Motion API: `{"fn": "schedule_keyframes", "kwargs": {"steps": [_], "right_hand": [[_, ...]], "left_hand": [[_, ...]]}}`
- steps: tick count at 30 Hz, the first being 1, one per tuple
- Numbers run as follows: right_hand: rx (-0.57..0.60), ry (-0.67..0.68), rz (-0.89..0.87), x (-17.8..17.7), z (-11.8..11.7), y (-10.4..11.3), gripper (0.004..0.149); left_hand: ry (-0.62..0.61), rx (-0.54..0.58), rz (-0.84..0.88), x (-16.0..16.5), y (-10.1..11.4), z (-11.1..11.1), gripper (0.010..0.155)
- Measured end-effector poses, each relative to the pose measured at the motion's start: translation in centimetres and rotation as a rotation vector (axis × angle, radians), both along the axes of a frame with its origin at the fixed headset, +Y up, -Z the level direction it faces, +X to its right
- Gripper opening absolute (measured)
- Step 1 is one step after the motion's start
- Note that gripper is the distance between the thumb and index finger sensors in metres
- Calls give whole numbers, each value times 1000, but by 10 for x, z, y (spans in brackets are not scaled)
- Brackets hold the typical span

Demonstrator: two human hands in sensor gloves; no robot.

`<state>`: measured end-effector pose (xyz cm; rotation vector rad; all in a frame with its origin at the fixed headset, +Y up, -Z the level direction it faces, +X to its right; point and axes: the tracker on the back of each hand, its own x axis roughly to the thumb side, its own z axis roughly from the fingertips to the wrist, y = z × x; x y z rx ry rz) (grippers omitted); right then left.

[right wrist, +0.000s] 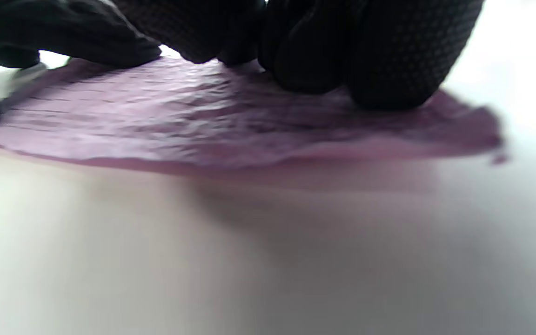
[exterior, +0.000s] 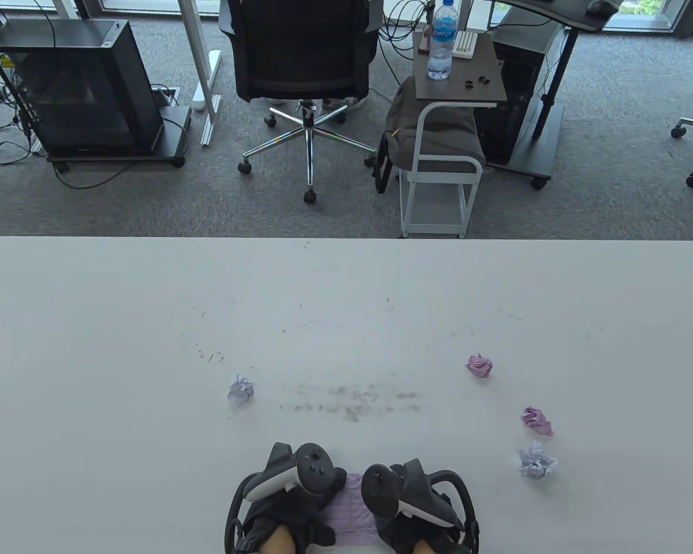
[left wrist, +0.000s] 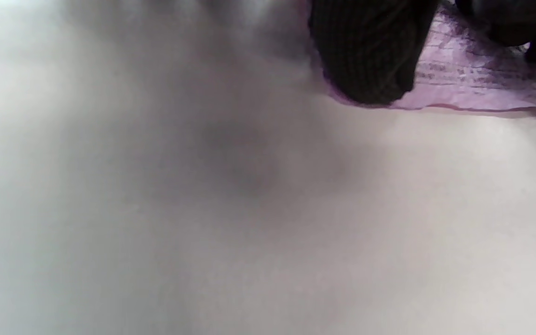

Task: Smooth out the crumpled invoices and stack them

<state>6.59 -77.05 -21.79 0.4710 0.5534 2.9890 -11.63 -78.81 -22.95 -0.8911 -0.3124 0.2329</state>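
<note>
Ok, both hands pressing pink invoice (exterior: 353, 511) flat at table's (exterior: 121, 346) near edge, print on it too blurry to read.
Bottle (exterior: 442, 40) label unreadable. 4 crumpled balls: 1 left (exterior: 241, 389), 3 right (exterior: 479, 365) (exterior: 537, 420) (exterior: 536, 461), well apart from hands. Left hand (exterior: 291, 490) + right hand (exterior: 407, 496): fingers (right wrist: 403, 60) down on sheet, not gripping afaict.

Office premises. Evidence: grey carpet (exterior: 612, 190), swivel chair (exterior: 303, 69) on castors, computer tower (exterior: 75, 86) with cables, wheeled side table (exterior: 459, 86) bearing a water bottle (exterior: 442, 40), white worktable (exterior: 346, 323).
</note>
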Motion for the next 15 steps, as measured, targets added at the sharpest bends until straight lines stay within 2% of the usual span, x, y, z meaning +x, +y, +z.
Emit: {"fn": "schedule_keyframes", "kwargs": {"steps": [9, 11, 13, 15], "right_hand": [[24, -57, -29, 12, -3, 3, 48], [94, -60, -100, 16, -2, 13, 48], [155, 11, -159, 14, 0, 24, 48], [146, 137, -221, 8, 5, 28, 47]], "left_hand": [[4, 2, 4, 0, -1, 0, 88], [6, 4, 6, 0, -1, 0, 87], [7, 3, 5, 0, -1, 0, 87], [7, 3, 4, -1, -1, 0, 87]]}}
